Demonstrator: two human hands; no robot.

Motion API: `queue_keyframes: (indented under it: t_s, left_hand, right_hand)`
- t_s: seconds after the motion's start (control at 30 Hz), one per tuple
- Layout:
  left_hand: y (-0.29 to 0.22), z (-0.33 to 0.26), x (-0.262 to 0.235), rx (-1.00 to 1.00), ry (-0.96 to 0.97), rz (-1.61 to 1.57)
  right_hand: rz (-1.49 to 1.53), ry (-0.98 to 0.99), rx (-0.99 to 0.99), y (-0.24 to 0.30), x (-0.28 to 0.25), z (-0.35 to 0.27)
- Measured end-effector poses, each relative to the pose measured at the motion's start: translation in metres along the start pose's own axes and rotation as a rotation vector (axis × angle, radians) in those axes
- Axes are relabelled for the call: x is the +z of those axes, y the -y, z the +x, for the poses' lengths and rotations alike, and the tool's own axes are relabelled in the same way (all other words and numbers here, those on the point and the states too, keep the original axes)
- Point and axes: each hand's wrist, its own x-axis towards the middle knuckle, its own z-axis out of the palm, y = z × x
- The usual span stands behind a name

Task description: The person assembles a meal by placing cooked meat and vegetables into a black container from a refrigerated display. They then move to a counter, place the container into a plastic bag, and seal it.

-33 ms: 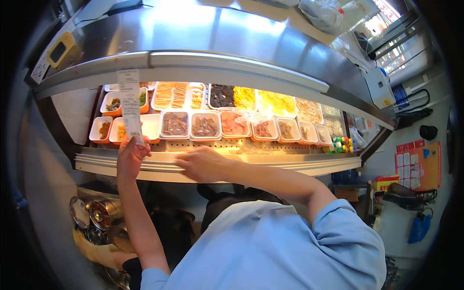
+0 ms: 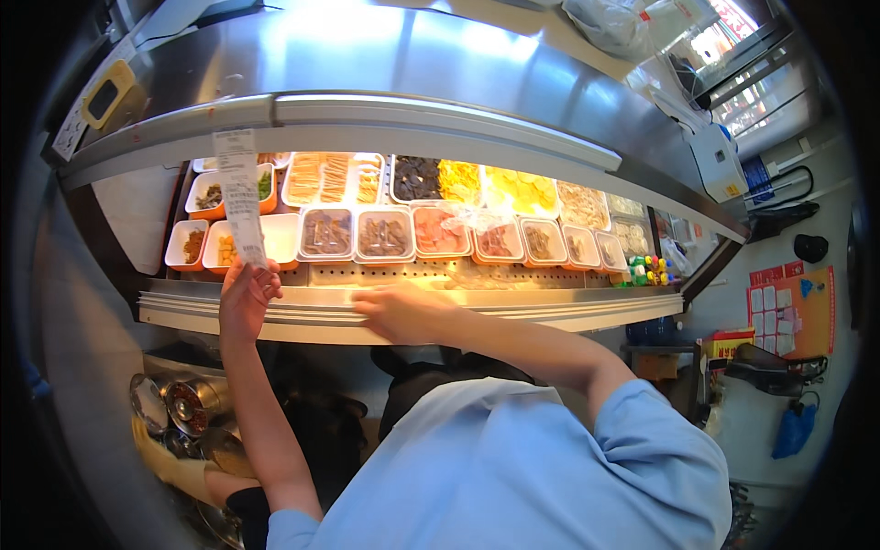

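Paper slip [image 2: 239,188]: It is standing up tall and thin above your left hand, showing in front of the food case [image 2: 385,69]. Its top end is lining up with the case's front rail [image 2: 357,117], but I cannot tell if they are touching.
Left hand [image 2: 248,295]: Your thumb and fingers are closing on the slip's bottom end in a small pinch.
Right hand [image 2: 403,313]: It is sitting near the front ledge [image 2: 550,323], well apart from the slip. The fingers are looking partly bent, but they are blurry, so I cannot tell how far open they are, or if they are holding something small.
Feel of the paper: It is likely being very light and thin, a bit floppy, and easy to crease or tear. Wet or oily fingers might be making it soft or smudgy.
Best hold: Your soft pinch at the bottom is suiting it well; a free side edge is also giving a good place to grip. Squeezing hard is not helping.
Tubs by the hands: A white tub [image 2: 281,246] is sitting just behind the slip. A tub of dark brown food [image 2: 385,236] and a tub of pink slices [image 2: 442,229] are sitting past your right hand.
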Motion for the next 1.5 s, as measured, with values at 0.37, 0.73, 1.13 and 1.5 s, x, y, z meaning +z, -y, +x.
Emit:
queue_keyframes:
  t_s: [0.37, 0.73, 1.13, 1.5]
  left_hand:
    - [0.137, -0.048, 0.030, -0.110, -0.486, 0.028]
    - [0.375, -0.201, 0.172, -0.203, -1.184, 0.023]
    - [0.629, -0.265, 0.248, -0.597, -1.042, 0.111]
    - [0.682, -0.260, -0.034, 0.038, -1.226, 0.724]
  right_hand:
    - [0.033, -0.291, 0.801, -0.145, 0.024, -0.275]
    - [0.551, 0.102, 0.175, -0.093, 0.051, -0.288]
    - [0.818, -0.168, 0.756, -0.327, 0.499, -0.327]
    - [0.687, 0.170, 0.277, -0.175, 0.566, -0.376]
